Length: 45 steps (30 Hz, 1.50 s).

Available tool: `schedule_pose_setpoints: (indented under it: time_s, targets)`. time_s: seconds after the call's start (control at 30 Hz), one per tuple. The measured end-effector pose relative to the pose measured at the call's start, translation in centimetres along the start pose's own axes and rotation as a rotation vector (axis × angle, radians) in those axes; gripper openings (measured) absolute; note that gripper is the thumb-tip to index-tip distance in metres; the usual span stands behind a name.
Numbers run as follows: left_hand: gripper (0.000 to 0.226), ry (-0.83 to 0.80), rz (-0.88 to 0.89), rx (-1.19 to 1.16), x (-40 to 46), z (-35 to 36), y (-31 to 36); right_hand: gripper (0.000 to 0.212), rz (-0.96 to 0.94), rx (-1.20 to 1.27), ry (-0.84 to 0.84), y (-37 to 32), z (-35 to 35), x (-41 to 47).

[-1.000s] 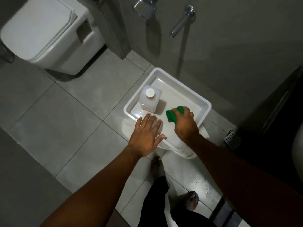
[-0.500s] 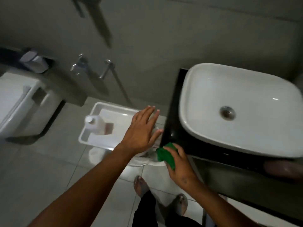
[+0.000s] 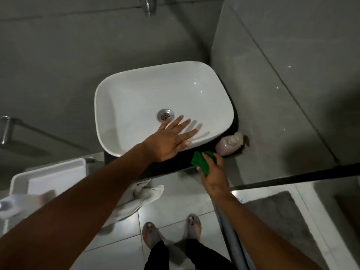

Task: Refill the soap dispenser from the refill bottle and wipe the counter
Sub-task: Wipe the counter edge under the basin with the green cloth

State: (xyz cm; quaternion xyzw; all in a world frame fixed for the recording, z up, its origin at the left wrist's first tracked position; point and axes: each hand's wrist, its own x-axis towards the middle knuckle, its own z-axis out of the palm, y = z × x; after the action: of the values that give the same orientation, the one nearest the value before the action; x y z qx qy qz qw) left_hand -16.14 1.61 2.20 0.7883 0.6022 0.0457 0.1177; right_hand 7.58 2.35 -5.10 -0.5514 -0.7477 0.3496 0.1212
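Observation:
My right hand (image 3: 213,173) grips a green cloth (image 3: 201,162) at the front edge of the black counter (image 3: 171,166), just left of the pink soap dispenser (image 3: 229,145), which stands at the counter's right end against the wall. My left hand (image 3: 169,142) is spread flat with fingers apart over the front rim of the white basin (image 3: 136,94), holding nothing. The white refill bottle (image 3: 11,203) shows blurred at the left edge, in the white tray (image 3: 48,172) on the floor.
A crumpled white towel (image 3: 140,197) lies on the floor tiles below the counter. A tap spout (image 3: 148,4) juts from the wall above the basin. A dark rail (image 3: 292,177) and grey mat (image 3: 276,221) are to the right. My feet (image 3: 171,228) stand below.
The view swung right from the floor tray to the basin. My right hand carried the green cloth from the tray to the counter edge; my left hand moved over the basin rim.

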Motion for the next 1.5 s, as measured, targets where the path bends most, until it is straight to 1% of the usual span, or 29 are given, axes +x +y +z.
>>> schedule_pose_setpoints:
  time_s: [0.07, 0.13, 0.2, 0.23, 0.33, 0.43, 0.5, 0.57, 0.6, 0.67, 0.7, 0.73, 0.8, 0.87, 0.9, 0.93, 1.0, 1.03, 1.1, 1.2, 1.23, 1.3, 1.37, 1.4, 1.43, 1.5]
  targets:
    - [0.053, -0.002, -0.019, -0.026, -0.1, -0.1, -0.1, 0.055, 0.004, -0.061, -0.038, 0.0, 0.4, 0.3]
    - [0.054, -0.018, -0.027, -0.058, -0.1, -0.3, 0.0, 0.063, 0.007, -0.182, -0.075, -0.1, 0.7, 0.6]
    - [0.055, -0.031, -0.027, -0.08, -0.1, -0.4, 0.1, 0.07, 0.0, -0.291, -0.065, -0.6, 1.3, 1.0]
    - [0.056, -0.038, -0.027, -0.086, -0.1, -0.4, 0.0, 0.07, 0.005, -0.315, -0.04, -1.0, 1.6, 1.2]
    - [0.058, -0.065, -0.049, -0.105, -0.1, -0.6, -0.1, 0.062, 0.035, -0.322, 0.021, -3.0, 3.2, 1.7]
    - [0.057, -0.093, -0.052, -0.109, -0.2, -0.8, 0.0, 0.052, -0.078, -0.378, -0.03, -3.4, 4.4, 0.7]
    - [0.057, -0.096, -0.05, -0.089, -0.7, -0.9, -0.3, 0.059, -0.135, -0.405, -0.052, -2.1, 3.8, 0.4]
    - [0.059, -0.108, -0.047, -0.088, -1.5, -0.8, -0.9, 0.066, -0.059, -0.394, 0.006, -1.2, 2.9, 1.0]
    - [0.06, -0.116, -0.044, -0.093, -1.8, -0.8, -1.1, 0.063, -0.002, -0.372, 0.054, -1.4, 2.9, 1.3]
    - [0.061, -0.129, -0.036, -0.096, -2.0, -0.8, -1.3, 0.044, 0.046, -0.321, 0.104, -3.4, 4.1, 1.4]
    - [0.061, -0.131, -0.031, -0.091, -2.0, -0.8, -1.4, 0.039, 0.017, -0.327, 0.097, -4.5, 5.1, 1.0]
    - [0.06, -0.134, -0.02, -0.082, -2.1, -0.9, -1.5, 0.037, -0.033, -0.351, 0.066, -5.3, 6.2, 0.2]
    - [0.059, -0.144, -0.004, -0.075, -3.0, -1.0, -2.2, 0.046, -0.126, -0.393, -0.025, -5.3, 7.5, -1.6]
    - [0.059, -0.144, -0.01, -0.095, -4.9, -1.1, -3.5, 0.061, -0.137, -0.42, -0.067, -4.0, 6.7, -1.7]
    - [0.058, -0.133, -0.021, -0.104, -6.0, -1.2, -4.3, 0.063, -0.112, -0.431, -0.039, -3.5, 6.3, -1.3]
    - [0.057, -0.119, -0.035, -0.108, -7.0, -1.2, -5.1, 0.06, -0.068, -0.424, 0.009, -3.4, 6.0, -0.8]
    - [0.057, -0.107, -0.045, -0.091, -8.4, -1.5, -6.3, 0.053, 0.003, -0.374, 0.098, -4.7, 6.5, -0.4]
    - [0.057, -0.108, -0.041, -0.072, -8.7, -1.6, -6.7, 0.056, 0.004, -0.356, 0.111, -5.9, 7.4, -0.6]
    - [0.058, -0.114, -0.021, -0.037, -8.9, -1.7, -7.1, 0.061, -0.072, -0.375, 0.068, -8.2, 9.4, -1.8]
    - [0.058, -0.114, 0.004, 0.027, -9.9, -1.8, -8.6, 0.052, -0.24, -0.441, -0.016, -8.0, 10.2, -3.2]
    - [0.058, -0.107, 0.004, 0.067, -10.7, -2.0, -9.6, 0.05, -0.263, -0.448, -0.029, -7.3, 9.7, -2.9]
    - [0.062, -0.07, -0.013, 0.158, -12.2, -2.4, -11.9, 0.047, -0.235, -0.466, -0.03, -6.6, 8.9, -2.0]
    - [0.067, -0.051, -0.031, 0.223, -13.2, -2.7, -13.3, 0.044, -0.188, -0.433, 0.023, -7.8, 9.8, -2.0]
    - [0.068, -0.047, -0.024, 0.235, -13.3, -2.8, -13.5, 0.044, -0.196, -0.416, 0.036, -9.0, 10.9, -2.2]
    - [0.069, -0.041, -0.008, 0.238, -13.2, -2.9, -13.6, 0.045, -0.233, -0.417, 0.019, -10.4, 12.2, -2.6]
    - [0.07, -0.035, 0.021, 0.237, -13.2, -3.0, -13.9, 0.047, -0.336, -0.446, -0.08, -12.2, 14.1, -3.8]
